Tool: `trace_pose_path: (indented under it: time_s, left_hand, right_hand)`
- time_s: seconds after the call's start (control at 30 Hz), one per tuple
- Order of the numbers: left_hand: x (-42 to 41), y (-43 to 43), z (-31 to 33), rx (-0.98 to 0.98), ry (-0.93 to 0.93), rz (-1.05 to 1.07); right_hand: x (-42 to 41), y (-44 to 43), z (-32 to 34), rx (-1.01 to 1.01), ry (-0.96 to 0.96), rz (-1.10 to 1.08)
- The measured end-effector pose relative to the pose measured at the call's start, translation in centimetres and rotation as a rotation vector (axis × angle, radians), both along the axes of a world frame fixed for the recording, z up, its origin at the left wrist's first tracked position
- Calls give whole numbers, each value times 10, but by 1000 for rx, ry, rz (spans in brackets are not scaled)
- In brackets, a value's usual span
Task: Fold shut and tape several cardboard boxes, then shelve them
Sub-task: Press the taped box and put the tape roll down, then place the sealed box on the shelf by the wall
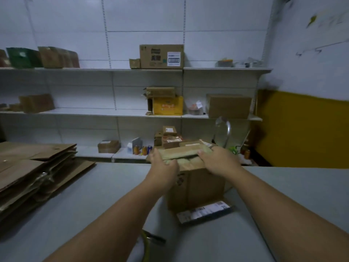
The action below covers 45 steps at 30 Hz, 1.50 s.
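Note:
A brown cardboard box (196, 188) stands upright on the grey table (94, 195), just beyond my forearms. My left hand (163, 164) grips the left end of its top flaps (181, 151). My right hand (219, 160) presses on the right end of the same flaps. The flaps are folded partly over the opening, with a dark gap still showing between them. One bottom flap with a white shipping label (204, 211) lies flat on the table in front of the box. Both hands are closed around the cardboard.
Flattened cardboard sheets (32, 167) are stacked at the table's left. White wall shelves (113, 111) behind hold several boxes, among them a large labelled box (161, 56) and a yellow box (167, 105). A clear tape roll (222, 132) shows behind the box. A yellow-handled tool (149, 241) lies near me.

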<state>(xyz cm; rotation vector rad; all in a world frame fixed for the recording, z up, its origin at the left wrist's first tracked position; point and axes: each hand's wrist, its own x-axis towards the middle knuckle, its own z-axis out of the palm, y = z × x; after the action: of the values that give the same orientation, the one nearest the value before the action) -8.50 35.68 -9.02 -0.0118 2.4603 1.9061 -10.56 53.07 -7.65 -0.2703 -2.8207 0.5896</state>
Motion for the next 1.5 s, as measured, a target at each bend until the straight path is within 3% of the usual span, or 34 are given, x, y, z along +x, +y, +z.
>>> trace_pose_path:
  time_s: [0.2,0.3,0.4,0.5,0.53,0.57,0.63,0.73,0.8,0.87,0.93,1.0,1.07,1.13,1.23,1.3,1.4,1.5]
  left_hand:
    - [18,5,11,189,-170,58]
    - [47,10,30,186,-232,-19]
    - [72,26,47,183,143,-50]
    - [96,60,60,-63,676,-10]
    - [104,74,58,-107,771,-26]
    - [110,90,52,-98,793,-81]
    - [119,124,32,13,615,-278]
    - [118,176,-5,165,161,-514]
    - [117,208,-26,93,76,-513]
    - [115,235,-38,-42,193,-414]
    - [121,258,-39,-106,259,-359]
    - [128,278,-37,-119,280,-398]
    - [132,298,-36,-114,310,-552]
    - [132,320,-34,-233,359,-802]
    - [122,348,-30,-459,504,-1006]
    - [106,364,-32,-530,597,-991]
    - [76,386,-42,-823,666,-973]
    - [49,405,-51,-956,755,-968]
  right_hand:
    - [17,0,-2,-92,77,-13]
    - [40,10,1,-272,142,43]
    - [72,36,18,-672,297,100]
    - [112,84,48,-1208,400,263]
    - [127,106,53,-1284,472,315]
    - [141,131,52,-1258,556,343]
    - [175,172,38,-1150,647,288]
    - [211,226,-26,-1150,549,84]
    - [235,246,-55,-1049,446,-40]
    - [251,263,-68,-792,373,-216]
    - [266,262,-67,-550,454,-402]
    - [271,245,-61,-315,545,-437]
    - [262,230,-59,-183,566,-351]
    - [252,236,-54,-66,615,-408]
    - [233,264,-45,354,826,-512]
    - [215,279,-44,560,649,-541]
    - [182,327,-53,628,294,-667]
    - [167,400,-55,665,231,-796]
